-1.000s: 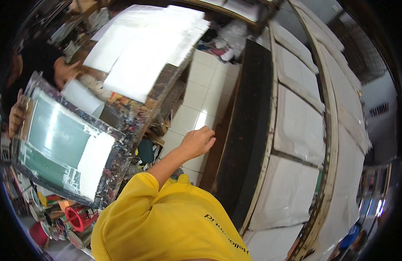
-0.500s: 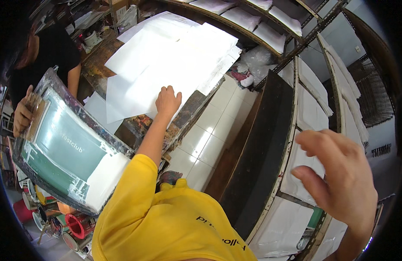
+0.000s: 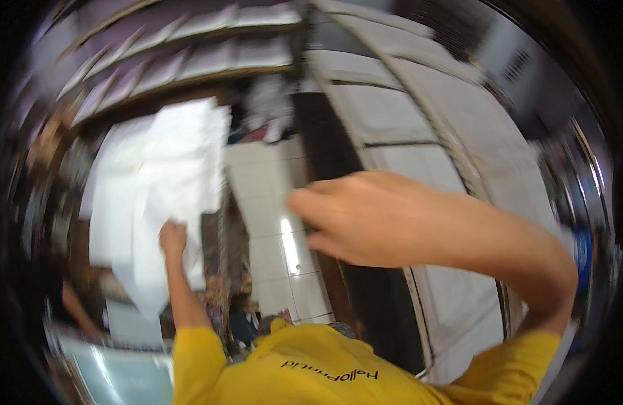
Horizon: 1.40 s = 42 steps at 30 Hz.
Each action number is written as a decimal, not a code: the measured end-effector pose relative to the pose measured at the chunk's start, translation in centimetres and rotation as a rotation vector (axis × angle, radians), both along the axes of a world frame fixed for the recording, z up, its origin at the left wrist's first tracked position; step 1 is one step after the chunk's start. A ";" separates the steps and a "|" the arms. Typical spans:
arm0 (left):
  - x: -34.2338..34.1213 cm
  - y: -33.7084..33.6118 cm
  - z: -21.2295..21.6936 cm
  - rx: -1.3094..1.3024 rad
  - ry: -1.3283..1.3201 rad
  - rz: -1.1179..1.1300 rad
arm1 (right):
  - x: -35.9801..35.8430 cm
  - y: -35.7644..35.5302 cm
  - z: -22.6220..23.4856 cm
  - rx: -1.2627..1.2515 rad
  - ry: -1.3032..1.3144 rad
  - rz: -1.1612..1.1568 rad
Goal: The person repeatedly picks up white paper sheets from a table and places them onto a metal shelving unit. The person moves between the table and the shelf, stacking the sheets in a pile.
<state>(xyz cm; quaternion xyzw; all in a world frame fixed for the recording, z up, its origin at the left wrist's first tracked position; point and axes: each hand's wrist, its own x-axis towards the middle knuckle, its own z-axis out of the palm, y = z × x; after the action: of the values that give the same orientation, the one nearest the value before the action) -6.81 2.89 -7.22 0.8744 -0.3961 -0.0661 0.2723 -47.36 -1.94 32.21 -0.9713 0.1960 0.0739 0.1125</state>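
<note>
A pile of white sheets [image 3: 149, 175] lies on a work surface at the left. My left hand [image 3: 173, 239] reaches out in a yellow sleeve and grips the near edge of a sheet, which bunches and lifts around the fingers. My right hand [image 3: 365, 216] is raised close to the camera in the middle of the view, fingers stretched to the left, holding nothing. The whole picture is blurred by motion.
White floor tiles [image 3: 271, 223] run between the work surface and a dark upright panel [image 3: 379, 304]. A rack of white panels [image 3: 406, 142] curves along the right. Shelves with white stacks [image 3: 210, 40] sit at the top. A framed screen [image 3: 116, 371] and another person's arm [image 3: 75, 310] are lower left.
The view has swung. My left hand has gone from resting on the sheets to gripping and lifting one. My right hand has moved from the lower right up to the centre.
</note>
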 end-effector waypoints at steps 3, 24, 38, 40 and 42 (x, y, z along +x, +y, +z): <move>-7.3 -0.5 6.8 -0.318 0.258 -0.279 | 0.0 -1.1 -1.9 0.132 -0.126 -0.067; -38.2 6.9 28.6 -0.897 0.512 -1.071 | -26.1 9.2 9.7 -0.476 -0.636 -0.706; -45.7 4.2 -2.4 0.053 0.242 -1.292 | -50.2 48.0 9.8 -0.897 -0.893 -2.045; -46.3 5.3 -4.0 0.158 0.229 -1.352 | -49.8 50.0 8.2 -0.650 -0.621 -2.247; -47.4 6.1 -4.2 0.200 0.220 -1.390 | -51.1 51.4 5.4 -0.658 -0.451 -2.258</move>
<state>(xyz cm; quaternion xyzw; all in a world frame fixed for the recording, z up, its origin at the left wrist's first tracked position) -54.17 8.97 -11.38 0.4282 -0.8246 -0.3483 0.1237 -98.42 49.49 37.61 -0.2242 0.9234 -0.2924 -0.1080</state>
